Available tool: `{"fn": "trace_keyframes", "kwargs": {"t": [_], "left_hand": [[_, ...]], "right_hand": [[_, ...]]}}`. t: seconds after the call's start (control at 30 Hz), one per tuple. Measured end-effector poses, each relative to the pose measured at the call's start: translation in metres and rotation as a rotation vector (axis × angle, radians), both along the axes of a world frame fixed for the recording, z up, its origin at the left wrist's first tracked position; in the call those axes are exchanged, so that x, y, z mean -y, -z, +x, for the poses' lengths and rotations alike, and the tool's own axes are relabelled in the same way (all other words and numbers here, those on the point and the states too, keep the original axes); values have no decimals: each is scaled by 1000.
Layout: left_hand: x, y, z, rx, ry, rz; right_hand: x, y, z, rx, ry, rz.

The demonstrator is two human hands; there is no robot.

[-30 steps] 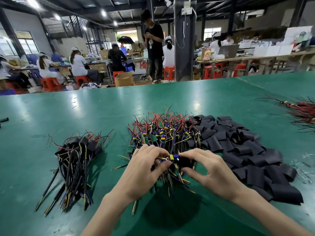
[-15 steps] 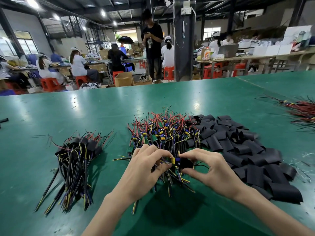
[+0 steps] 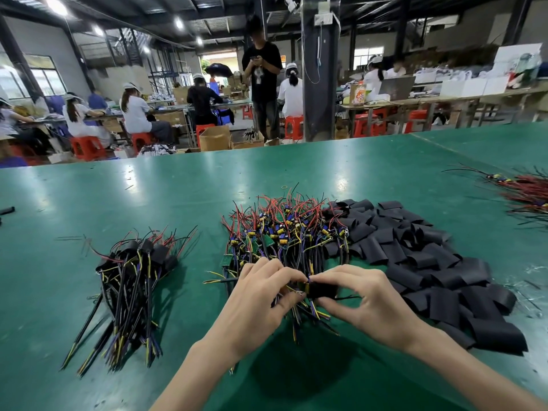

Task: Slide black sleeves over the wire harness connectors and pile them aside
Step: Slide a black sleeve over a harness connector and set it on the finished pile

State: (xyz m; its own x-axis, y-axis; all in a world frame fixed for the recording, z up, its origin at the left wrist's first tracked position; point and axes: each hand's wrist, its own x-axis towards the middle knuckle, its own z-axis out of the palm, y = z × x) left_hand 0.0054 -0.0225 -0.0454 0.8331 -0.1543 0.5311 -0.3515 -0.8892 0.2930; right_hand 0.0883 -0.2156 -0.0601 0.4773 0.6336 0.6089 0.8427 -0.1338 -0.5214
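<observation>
My left hand (image 3: 261,301) pinches the wires of one harness just left of its connector. My right hand (image 3: 367,301) holds a black sleeve (image 3: 321,290) between thumb and fingers, and the sleeve covers nearly the whole connector; only a sliver of yellow and blue shows at its left end. Both hands hover over the near end of a pile of bare harnesses (image 3: 284,232) with red, yellow and blue parts. A heap of loose black sleeves (image 3: 430,262) lies to the right. Sleeved harnesses (image 3: 130,280) are piled at the left.
The green table (image 3: 326,173) stretches far ahead. Another bundle of red wires (image 3: 525,194) lies at the right edge. A small black piece (image 3: 6,210) sits at the far left. People work at benches beyond the table, and a dark pillar (image 3: 320,84) stands behind it.
The black sleeve has slid left over the connector; the blue and yellow parts visible before are now almost hidden. Both hands stayed in the same spot.
</observation>
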Motion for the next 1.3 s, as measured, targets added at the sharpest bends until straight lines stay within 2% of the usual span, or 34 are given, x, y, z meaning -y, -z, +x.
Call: {"fn": "trace_keyframes", "kwargs": {"t": [0.17, 0.6, 0.7, 0.87, 1.03, 1.3], "left_hand": [[0, 4, 1, -54, 19, -127], [-1, -1, 1, -263, -41, -646], [-3, -4, 2, -297, -41, -693], [-5, -6, 2, -341, -46, -766], [-6, -9, 2, -329, -43, -740], [-7, -8, 3, -368, -68, -758]], "right_hand": [[-1, -1, -1, 16, 0, 37], [-4, -1, -6, 164, 32, 15], [-4, 0, -5, 187, 30, 18], [-4, 1, -5, 120, 7, 53], [-6, -2, -5, -26, -4, 100], [-6, -2, -5, -34, 11, 93]]}}
